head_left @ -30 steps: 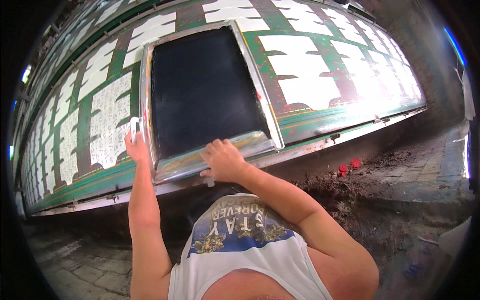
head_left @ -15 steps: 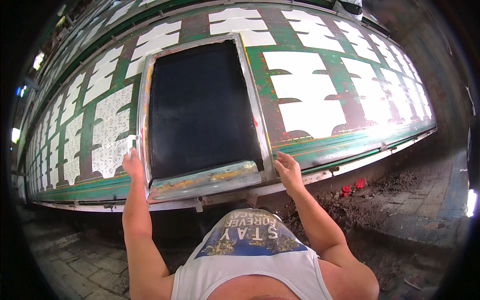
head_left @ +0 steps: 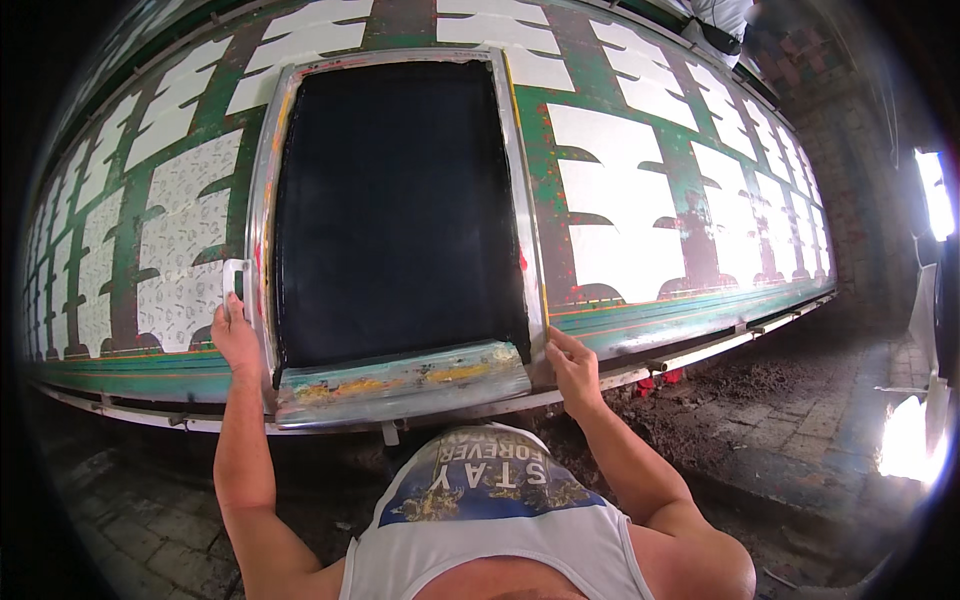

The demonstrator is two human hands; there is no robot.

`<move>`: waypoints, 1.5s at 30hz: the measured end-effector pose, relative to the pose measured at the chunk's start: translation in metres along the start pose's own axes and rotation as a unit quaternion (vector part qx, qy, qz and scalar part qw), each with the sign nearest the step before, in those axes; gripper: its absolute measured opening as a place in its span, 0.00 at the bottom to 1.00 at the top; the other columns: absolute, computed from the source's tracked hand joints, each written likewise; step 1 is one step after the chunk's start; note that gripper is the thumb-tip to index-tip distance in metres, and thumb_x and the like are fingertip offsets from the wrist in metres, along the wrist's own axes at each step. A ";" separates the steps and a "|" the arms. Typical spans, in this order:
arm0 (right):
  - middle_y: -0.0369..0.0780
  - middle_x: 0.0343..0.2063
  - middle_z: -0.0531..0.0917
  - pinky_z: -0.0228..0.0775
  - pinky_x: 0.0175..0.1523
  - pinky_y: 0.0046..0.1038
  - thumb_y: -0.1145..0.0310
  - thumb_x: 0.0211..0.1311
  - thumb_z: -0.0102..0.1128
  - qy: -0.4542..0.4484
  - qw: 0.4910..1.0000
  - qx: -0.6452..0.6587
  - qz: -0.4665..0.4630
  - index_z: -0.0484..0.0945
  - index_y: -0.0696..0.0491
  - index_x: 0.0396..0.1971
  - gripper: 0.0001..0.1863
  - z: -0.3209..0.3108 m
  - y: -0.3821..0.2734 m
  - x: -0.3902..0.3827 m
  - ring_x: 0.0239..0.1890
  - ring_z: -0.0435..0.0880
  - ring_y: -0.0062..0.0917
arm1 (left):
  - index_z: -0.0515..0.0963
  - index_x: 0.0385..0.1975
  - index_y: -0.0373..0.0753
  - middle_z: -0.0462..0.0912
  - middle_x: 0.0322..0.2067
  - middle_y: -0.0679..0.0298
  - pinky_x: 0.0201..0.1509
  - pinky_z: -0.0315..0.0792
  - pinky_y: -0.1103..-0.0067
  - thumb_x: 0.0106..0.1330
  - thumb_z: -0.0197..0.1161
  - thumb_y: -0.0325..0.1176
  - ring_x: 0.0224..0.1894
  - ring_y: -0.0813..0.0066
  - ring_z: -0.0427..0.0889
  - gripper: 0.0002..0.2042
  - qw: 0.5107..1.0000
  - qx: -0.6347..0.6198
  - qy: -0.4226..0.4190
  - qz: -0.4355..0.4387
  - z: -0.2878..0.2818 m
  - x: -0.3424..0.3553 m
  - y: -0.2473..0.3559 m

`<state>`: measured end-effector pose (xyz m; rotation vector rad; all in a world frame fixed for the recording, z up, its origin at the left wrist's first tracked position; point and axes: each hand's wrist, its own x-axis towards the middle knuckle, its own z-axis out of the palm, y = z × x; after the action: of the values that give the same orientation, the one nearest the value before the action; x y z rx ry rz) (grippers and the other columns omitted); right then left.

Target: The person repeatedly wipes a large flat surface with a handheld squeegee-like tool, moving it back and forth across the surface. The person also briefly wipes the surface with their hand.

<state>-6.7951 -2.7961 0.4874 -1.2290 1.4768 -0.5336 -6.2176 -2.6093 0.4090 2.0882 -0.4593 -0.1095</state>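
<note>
A screen-printing frame [head_left: 533, 280] with a dark mesh [head_left: 400, 210] lies flat across the green printing table before me. Paint-smeared tape in grey, teal and yellow covers its near end. At the frame's left side, my left hand [head_left: 236, 335] is closed round a pale metal handle [head_left: 234, 272], thumb on top. My right hand [head_left: 573, 368] holds the frame's right edge near its lower corner, fingers bent against it; their undersides are hidden. To the left, cut fabric pieces [head_left: 190, 235] bear a small grey print; to the right, the pieces [head_left: 615, 200] are plain white.
The green table [head_left: 690, 305] runs far to both sides, with more white pieces in rows. A metal rail [head_left: 700, 362] follows its near edge. Red scraps [head_left: 672, 377] lie on the dirty floor beyond my right hand. A white bundle [head_left: 722, 18] sits at the far side.
My right hand has come from just off the frame onto its right edge. The frame and my left hand appear slightly further left and lower as the view shifts.
</note>
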 end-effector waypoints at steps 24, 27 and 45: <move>0.47 0.55 0.90 0.80 0.59 0.30 0.61 0.77 0.70 -0.014 0.995 0.041 -0.093 0.82 0.64 0.68 0.28 -0.188 -0.024 0.063 0.54 0.87 0.25 | 0.84 0.29 0.36 0.78 0.24 0.70 0.35 0.66 0.75 0.81 0.68 0.48 0.29 0.80 0.73 0.22 0.994 -0.105 0.001 -0.010 0.086 -0.074 0.163; 0.50 0.49 0.92 0.84 0.56 0.34 0.60 0.72 0.73 0.041 0.997 0.020 -0.069 0.85 0.61 0.65 0.28 -0.253 -0.005 0.092 0.51 0.91 0.30 | 0.87 0.31 0.34 0.82 0.27 0.68 0.40 0.69 0.74 0.80 0.67 0.47 0.31 0.77 0.76 0.21 0.988 -0.148 -0.020 -0.041 0.140 -0.126 0.189; 0.49 0.46 0.95 0.83 0.58 0.32 0.66 0.72 0.70 0.134 0.986 -0.056 -0.081 0.88 0.61 0.60 0.22 -0.449 0.081 0.171 0.49 0.93 0.29 | 0.88 0.30 0.30 0.85 0.28 0.64 0.44 0.73 0.70 0.81 0.66 0.47 0.33 0.74 0.79 0.24 0.981 -0.188 -0.006 -0.053 0.301 -0.307 0.262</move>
<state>-7.2140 -3.0455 0.4826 -1.4169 1.6580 -0.7568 -6.6526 -2.8617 0.4355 1.7390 -0.3058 -0.2522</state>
